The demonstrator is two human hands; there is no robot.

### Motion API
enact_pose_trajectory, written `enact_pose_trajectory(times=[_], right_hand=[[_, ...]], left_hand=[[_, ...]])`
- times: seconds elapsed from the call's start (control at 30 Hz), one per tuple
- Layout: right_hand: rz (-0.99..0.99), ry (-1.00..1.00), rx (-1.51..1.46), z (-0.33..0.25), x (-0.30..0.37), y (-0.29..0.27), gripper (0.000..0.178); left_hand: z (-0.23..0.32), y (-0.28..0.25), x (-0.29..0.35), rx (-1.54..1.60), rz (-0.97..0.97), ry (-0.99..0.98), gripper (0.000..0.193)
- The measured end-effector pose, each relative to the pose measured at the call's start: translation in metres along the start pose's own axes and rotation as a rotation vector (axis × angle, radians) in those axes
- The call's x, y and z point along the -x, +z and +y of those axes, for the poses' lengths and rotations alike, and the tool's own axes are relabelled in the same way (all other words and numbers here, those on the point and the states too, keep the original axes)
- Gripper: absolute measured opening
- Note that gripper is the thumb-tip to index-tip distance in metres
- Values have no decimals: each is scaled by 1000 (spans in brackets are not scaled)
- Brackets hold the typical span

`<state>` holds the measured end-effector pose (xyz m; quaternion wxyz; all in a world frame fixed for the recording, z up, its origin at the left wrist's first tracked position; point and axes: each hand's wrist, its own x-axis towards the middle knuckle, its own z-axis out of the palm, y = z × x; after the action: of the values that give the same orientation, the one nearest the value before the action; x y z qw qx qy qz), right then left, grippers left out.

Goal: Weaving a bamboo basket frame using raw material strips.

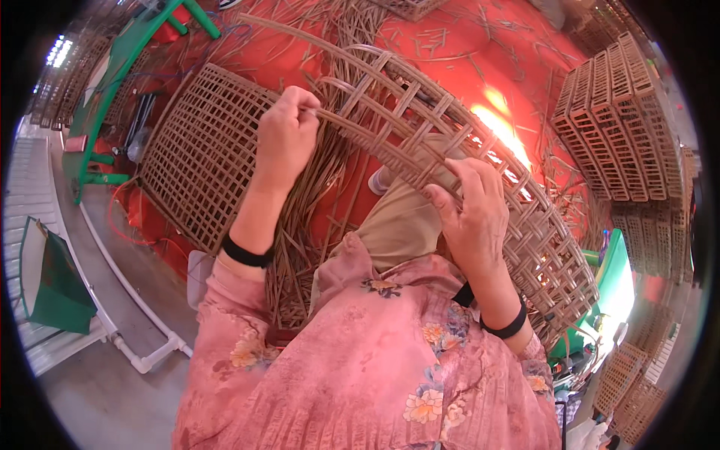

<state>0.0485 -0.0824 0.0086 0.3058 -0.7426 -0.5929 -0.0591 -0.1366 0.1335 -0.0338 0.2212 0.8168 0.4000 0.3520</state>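
A brown woven basket [544,259] lies tilted across my lap, its open lattice side and rim slanting from upper left to lower right. My left hand [289,135] is closed in a pinch beyond the basket's left end. Between its fingertips is the end of a flat brown weaving strip [351,127], which runs along the near rim toward my other hand. On that rim rests my right hand [476,210], thumb on the near side and fingers bent over the lattice, gripping the basket. A loose strip end sticks out past the basket at the upper left.
Another woven lattice panel or basket [202,150] lies left of my legs. Long loose strips [300,217] are heaped between it and me, over a red floor covering [480,45] with scraps. Stacked baskets [619,124] stand at right. Green frames [112,97] flank both sides.
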Motion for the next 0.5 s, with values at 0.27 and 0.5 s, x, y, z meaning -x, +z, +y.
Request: enact_pose_trajectory(times=[0.27, 0.5], right_hand=[[-83, -19, 0, -8, 15, 6, 48], [-75, -30, -25, 9, 38, 0, 40]], left_hand=[[-190, -89, -102, -749, 304, 80, 14], [-256, -177, -192, -860, 282, 208, 22]])
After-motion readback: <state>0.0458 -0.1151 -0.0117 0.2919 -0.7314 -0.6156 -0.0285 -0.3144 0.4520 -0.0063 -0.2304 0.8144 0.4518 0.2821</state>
